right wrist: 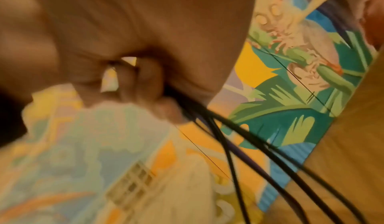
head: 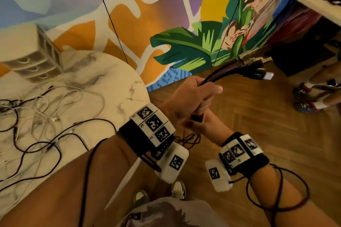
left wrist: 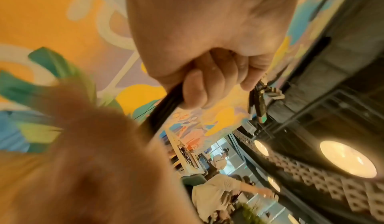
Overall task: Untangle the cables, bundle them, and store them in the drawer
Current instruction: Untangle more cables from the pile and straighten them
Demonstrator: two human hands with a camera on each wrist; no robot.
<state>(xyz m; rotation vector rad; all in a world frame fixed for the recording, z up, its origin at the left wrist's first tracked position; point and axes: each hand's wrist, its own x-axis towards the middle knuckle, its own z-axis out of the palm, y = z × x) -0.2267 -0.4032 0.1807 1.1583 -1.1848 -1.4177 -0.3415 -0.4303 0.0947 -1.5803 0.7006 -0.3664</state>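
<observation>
Left hand [head: 191, 96] and right hand [head: 198, 122] grasping black cables [head: 230, 70], plugs together, bundle not tied. Tangle [head: 46, 125] left on worktop [head: 118, 72]; drawers [head: 35, 61] unused.

A round, white marble-patterned table [head: 118, 86] fills the left of the head view. Loose black and white cables [head: 42, 121] sprawl tangled over its surface at about nine o'clock. A small pale drawer unit [head: 33, 55] stands on it at about eleven o'clock, against the wall.
</observation>
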